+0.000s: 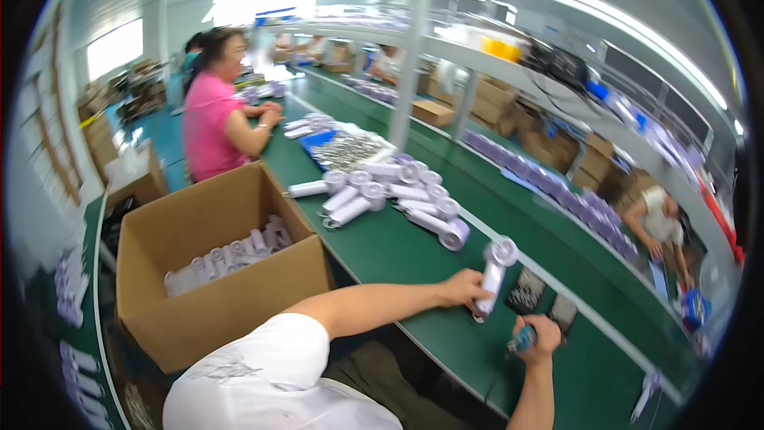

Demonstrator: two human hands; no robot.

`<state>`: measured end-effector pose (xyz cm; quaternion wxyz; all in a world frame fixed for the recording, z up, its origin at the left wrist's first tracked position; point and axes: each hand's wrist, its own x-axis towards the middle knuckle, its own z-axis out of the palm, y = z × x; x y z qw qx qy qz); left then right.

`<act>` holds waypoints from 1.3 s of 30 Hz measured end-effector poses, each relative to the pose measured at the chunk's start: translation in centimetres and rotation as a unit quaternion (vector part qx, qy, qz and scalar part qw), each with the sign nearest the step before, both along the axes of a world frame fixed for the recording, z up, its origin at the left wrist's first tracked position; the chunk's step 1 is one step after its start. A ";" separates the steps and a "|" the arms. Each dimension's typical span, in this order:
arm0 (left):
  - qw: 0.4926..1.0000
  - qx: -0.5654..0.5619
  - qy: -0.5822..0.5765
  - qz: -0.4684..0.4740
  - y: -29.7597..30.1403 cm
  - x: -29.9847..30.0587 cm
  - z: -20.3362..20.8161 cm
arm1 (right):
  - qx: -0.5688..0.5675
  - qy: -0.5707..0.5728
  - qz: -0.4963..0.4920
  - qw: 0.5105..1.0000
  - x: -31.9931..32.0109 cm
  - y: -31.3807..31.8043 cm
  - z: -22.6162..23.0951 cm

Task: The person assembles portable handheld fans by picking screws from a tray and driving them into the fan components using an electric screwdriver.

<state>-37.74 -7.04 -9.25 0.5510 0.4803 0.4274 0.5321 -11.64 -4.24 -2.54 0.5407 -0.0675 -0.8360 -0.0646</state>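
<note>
My left hand [461, 288] is closed around the handle of a pale lilac handheld fan [494, 272], holding it tilted over the green bench with its round head up. My right hand [544, 334] grips a blue electric screwdriver [521, 340], seen nearly end-on, so its tip is not visible. The tool is below and to the right of the fan, apart from it. Just beyond my hands, a dark tray of small metal pieces [526, 291] lies beside a second similar tray [564, 310]. Several more fans [358, 201] lie heaped on the bench to the left.
A large open carton [223, 302] holding fans stands at my left. Past the heap is a tray of silvery parts [347, 150]. A person in pink [213, 115] works farther along the bench; another person [659, 223] sits across. Fans line the far belt [557, 191].
</note>
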 end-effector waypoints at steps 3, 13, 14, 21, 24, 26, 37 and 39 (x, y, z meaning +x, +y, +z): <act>0.999 -0.016 0.017 0.031 -0.8 -0.7 0.9 | -0.016 -0.019 0.064 0.998 -0.9 0.6 0.5; 0.998 -0.005 -0.039 0.044 -1.0 -1.1 1.7 | -0.009 -0.007 0.088 0.996 0.0 1.4 0.6; 0.998 -0.006 -0.037 0.042 -1.2 -0.8 1.8 | -0.006 -0.002 0.071 0.997 0.0 1.3 0.3; 0.999 -0.011 -0.034 0.016 -1.4 -0.4 2.3 | 0.009 0.019 0.077 0.997 0.2 0.7 0.4; 0.999 -0.006 -0.032 0.008 -1.3 -0.5 2.4 | -0.001 0.004 0.080 0.997 0.2 0.8 0.5; 0.999 -0.009 -0.034 0.008 -1.2 -0.4 2.4 | 0.010 0.005 0.066 0.998 0.3 0.8 0.6; 0.998 -0.016 -0.049 -0.023 -1.2 -0.4 2.5 | 0.071 -0.025 0.059 0.995 0.5 -0.7 2.4; 0.998 -0.011 -0.055 -0.021 -1.4 -0.6 1.9 | 0.083 -0.041 0.060 0.994 0.2 -1.5 3.9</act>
